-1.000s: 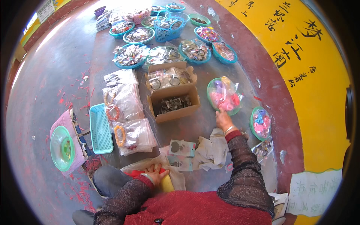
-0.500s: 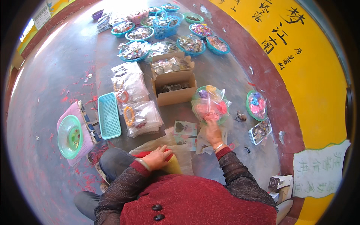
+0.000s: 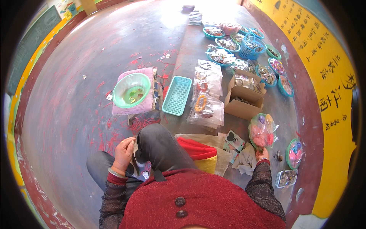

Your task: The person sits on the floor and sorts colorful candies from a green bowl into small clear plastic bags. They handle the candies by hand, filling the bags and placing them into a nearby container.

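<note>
My left hand [image 3: 124, 155] is raised beside my left knee, its fingers pinched together. Whatever may be between them is too small to make out. My right hand [image 3: 262, 153] is at the near rim of a round green basin [image 3: 251, 129], with its fingers curled. The basin bears clear plastic bags of pink goods [image 3: 263, 136], with some purple and orange. The bags and rim partly hide my right fingertips. A crumpled pale sheet [image 3: 245, 159] lies just left of that hand. Red and yellow cloth [image 3: 198, 149] sits by my lap.
A green bowl [image 3: 131, 91] stands on a pink-covered stool [image 3: 151, 91]. To its right are a turquoise tray [image 3: 177, 95], stacked bagged bracelets [image 3: 206, 95] and an open cardboard box [image 3: 244, 108]. Several filled basins [image 3: 228, 44] stand farther off. Another green basin [image 3: 294, 153] is near the right wall.
My view has swung left. My left hand has left the red and yellow cloth and moved left to beside my knee. My right hand has drawn back slightly to the basin's near rim.
</note>
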A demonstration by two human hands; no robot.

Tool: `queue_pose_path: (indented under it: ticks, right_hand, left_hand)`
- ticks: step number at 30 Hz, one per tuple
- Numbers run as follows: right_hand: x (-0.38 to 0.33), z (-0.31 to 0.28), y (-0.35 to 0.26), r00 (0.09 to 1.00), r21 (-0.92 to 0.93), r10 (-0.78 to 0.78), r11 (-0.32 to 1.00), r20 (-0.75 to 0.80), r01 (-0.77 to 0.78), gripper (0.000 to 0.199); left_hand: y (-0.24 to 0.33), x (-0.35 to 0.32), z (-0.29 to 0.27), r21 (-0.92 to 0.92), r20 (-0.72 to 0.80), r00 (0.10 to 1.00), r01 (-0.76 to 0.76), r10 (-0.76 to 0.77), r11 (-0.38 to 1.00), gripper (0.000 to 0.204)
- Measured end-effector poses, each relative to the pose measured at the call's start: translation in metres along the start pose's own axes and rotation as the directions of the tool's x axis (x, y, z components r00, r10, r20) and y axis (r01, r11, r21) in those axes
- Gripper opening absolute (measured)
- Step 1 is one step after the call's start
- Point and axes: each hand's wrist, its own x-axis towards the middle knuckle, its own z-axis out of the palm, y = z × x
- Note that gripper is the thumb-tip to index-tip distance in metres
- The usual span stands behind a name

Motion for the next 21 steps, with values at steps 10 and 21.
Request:
queue_pose_path:
  ticks: [10,21]
  right_hand:
    - [-0.039,0.009,0.004,0.99,-0.031,-0.142,0.989,-0.003,0.142,0.01]
    - [-0.193,0.029,0.02,0.948,-0.147,-0.242,0.95,0.204,0.274,0.013]
  left_hand:
    - [0.006,-0.012,-0.005,-0.31,0.047,0.985,0.175,-0.169,0.935,0.02]
    - [-0.105,0.131,-0.051,-0.521,0.014,0.861,0.44,-0.508,0.731,0.048]
